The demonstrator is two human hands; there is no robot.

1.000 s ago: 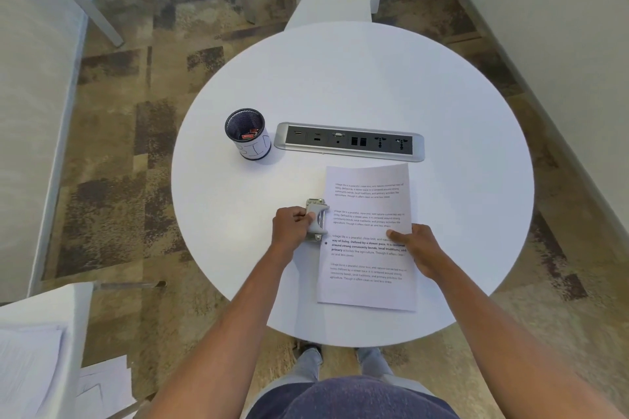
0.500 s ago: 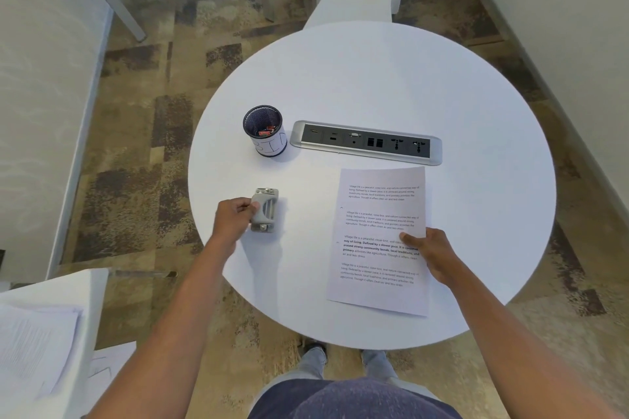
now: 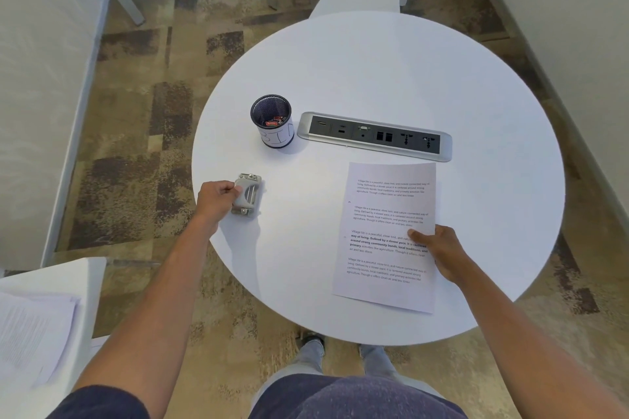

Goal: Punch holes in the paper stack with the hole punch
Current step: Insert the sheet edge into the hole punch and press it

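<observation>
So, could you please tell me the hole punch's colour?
The hole punch is light grey with metal parts, seen in the head view.

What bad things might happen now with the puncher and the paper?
The hole punch sits close to the table edge under the left hand; a nudge might knock it off. The paper is pinned only at its right side by the right hand, so the sheets may slide apart.

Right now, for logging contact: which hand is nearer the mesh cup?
Left. The left hand holds the hole punch just below the mesh cup; the right hand rests on the paper, farther away.
</observation>
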